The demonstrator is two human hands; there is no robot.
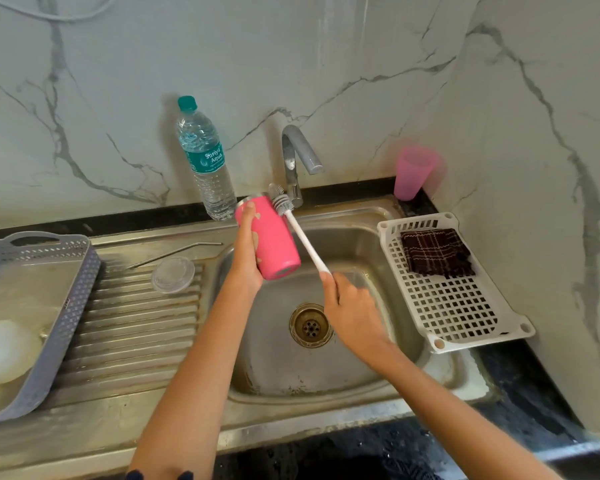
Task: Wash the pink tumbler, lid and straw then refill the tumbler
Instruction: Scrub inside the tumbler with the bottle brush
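Tumbler (276, 237): pink, held over the sink (361, 244), left of the basin's middle. It is tilted, with the metal-rimmed mouth far and up and the base near and down.

Left hand (248, 245): clasps the tumbler's left side, fingers curled round the body.

Brush (303, 239): white handle, grey bristle head. The head lies against the tumbler's far end at the rim; whether it sits inside the mouth cannot be told. The handle runs down to the near right.

Right hand (350, 306): over the basin, fingers closed on the near end of the brush handle.

Lid (173, 274): clear, lying flat on the ribbed drainboard (136, 323) left of the basin.

Straw (177, 251): metal, bent at its right end, lying on the drainboard just beyond the lid.

Bottle (207, 161): clear water bottle with a green cap, upright on the far bench edge, left of the tap (297, 157).

Cup (413, 173): pink, standing in the far right corner.

Basket (447, 299): white, perforated, on the sink's right rim. A dark checked cloth (435, 251) lies at its far end.

Tray (66, 306): grey, far left on the drainboard, with a pale white item (4, 351) inside.

Drain (310, 325): in the basin floor, between the forearms.
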